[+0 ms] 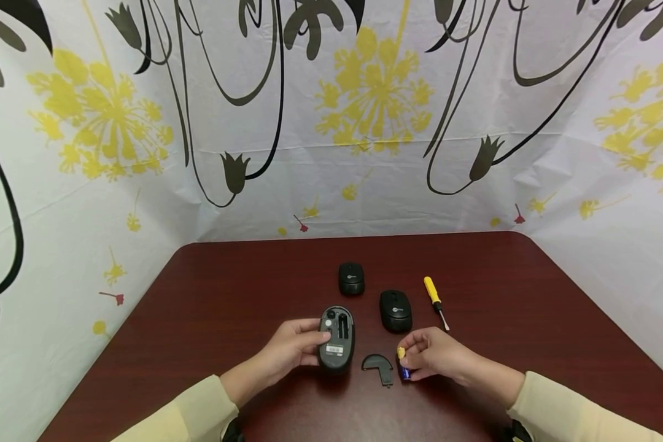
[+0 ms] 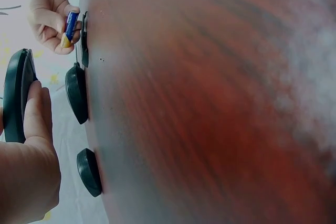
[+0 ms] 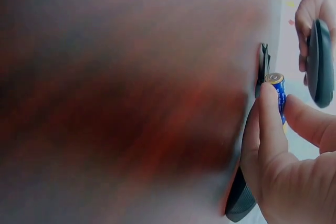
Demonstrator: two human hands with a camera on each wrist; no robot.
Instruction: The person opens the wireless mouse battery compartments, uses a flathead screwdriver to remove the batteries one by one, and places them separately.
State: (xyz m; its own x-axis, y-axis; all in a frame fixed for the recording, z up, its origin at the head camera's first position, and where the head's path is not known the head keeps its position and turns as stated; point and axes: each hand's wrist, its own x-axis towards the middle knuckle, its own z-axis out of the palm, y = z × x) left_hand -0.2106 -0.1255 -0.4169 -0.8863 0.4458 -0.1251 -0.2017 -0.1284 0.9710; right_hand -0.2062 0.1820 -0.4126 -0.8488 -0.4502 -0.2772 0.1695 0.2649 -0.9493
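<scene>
My left hand (image 1: 291, 347) grips a dark computer mouse (image 1: 337, 357) with its underside turned up. The battery slot in that underside lies open, and a white label sits below it. In my right hand (image 1: 436, 353) a blue and yellow battery (image 1: 405, 368) is pinched between thumb and fingers, just over the table. The right wrist view shows one metal end of the battery (image 3: 275, 78) poking past the fingertips. Between the hands, a curved black battery cover (image 1: 379, 366) with a narrow tab lies on the table.
Two more black mice stand upright farther back, one mouse (image 1: 351, 279) behind the held one and another mouse (image 1: 396, 311) nearer the right hand. A yellow-handled screwdriver (image 1: 433, 293) lies to their right. Patterned cloth (image 1: 309, 123) hangs behind the dark red table (image 1: 243, 276).
</scene>
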